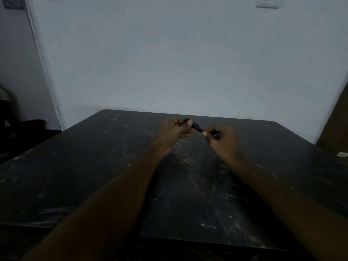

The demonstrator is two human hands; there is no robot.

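Observation:
A small dark pen-like object point(195, 127) is held above the far middle of the black marble table point(94, 166). My left hand point(175, 131) grips its far end, with the thumb laid over it. My right hand point(223, 140) pinches its near end between thumb and curled fingers. A second dark bit shows inside my right fingers; I cannot tell what it is. Both forearms reach forward over the tabletop. The light is dim.
A pale wall stands right behind the table's far edge. A small white scrap point(342, 154) lies at the table's right edge, beside a brown panel point(337, 125). Dark shapes sit on the floor at the far left point(28, 127).

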